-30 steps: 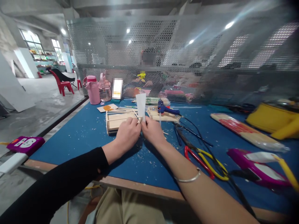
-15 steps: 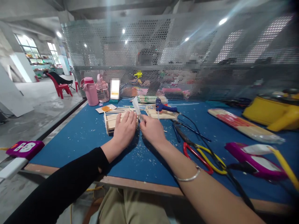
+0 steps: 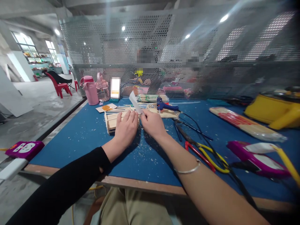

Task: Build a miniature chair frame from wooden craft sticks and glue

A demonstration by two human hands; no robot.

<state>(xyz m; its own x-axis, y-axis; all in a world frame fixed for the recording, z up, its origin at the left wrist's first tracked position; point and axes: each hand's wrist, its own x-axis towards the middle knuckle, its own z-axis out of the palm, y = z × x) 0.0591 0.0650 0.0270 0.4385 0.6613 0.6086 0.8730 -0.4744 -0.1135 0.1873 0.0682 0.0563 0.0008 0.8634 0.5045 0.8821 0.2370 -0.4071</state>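
A small box-like frame of pale wooden sticks [image 3: 112,121] lies on the blue table. My left hand [image 3: 127,127] rests flat across its top, fingers stretched out, covering its right part. Just to the right, my right hand [image 3: 153,125] is closed, pinching the lower end of a white paper-like strip [image 3: 134,101]. The strip sticks up, tilted to the left, beside the frame's right end; whether it touches the wood I cannot tell. Behind my right hand a blue glue gun [image 3: 167,105] stands over a flat panel of wooden sticks [image 3: 172,114].
Pliers with red and yellow handles [image 3: 212,157], a purple power strip [image 3: 260,159] and a bagged bundle of sticks [image 3: 246,123] lie to the right. A pink jug [image 3: 91,92] stands back left. Behind the table rises a perforated metal screen [image 3: 105,47], with a person beyond it.
The white strip has tipped further left, and my right hand has shifted slightly. My left hand stays on the stick frame. The view has moved a little.
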